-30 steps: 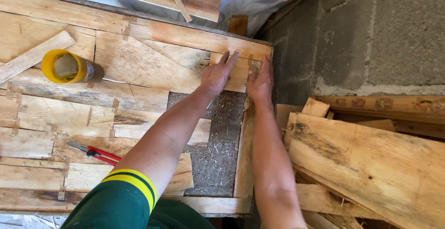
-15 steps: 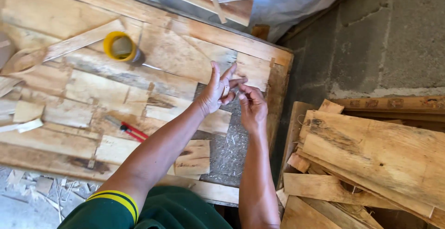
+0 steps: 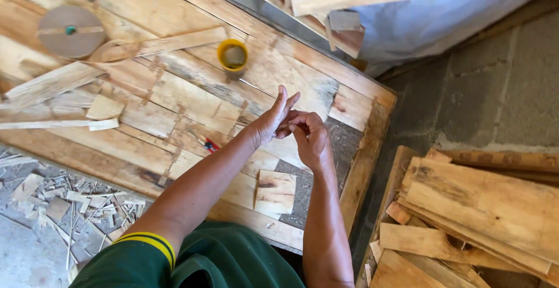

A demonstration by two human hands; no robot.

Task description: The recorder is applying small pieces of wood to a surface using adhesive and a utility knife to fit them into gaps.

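Both hands have lifted off the bench (image 3: 174, 8); the right hand (image 3: 308, 136) now pinches the open left hand (image 3: 273, 119), holding nothing, above the small wood offcut (image 3: 275, 192).

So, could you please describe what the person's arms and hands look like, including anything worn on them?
Both arms are bare from the upper arm down. The left hand and right hand wear no gloves, and no rings, watch or bracelets show. The left arm comes out of a short dark green sleeve edged with yellow and dark bands at the cuff. The right sleeve is out of view.
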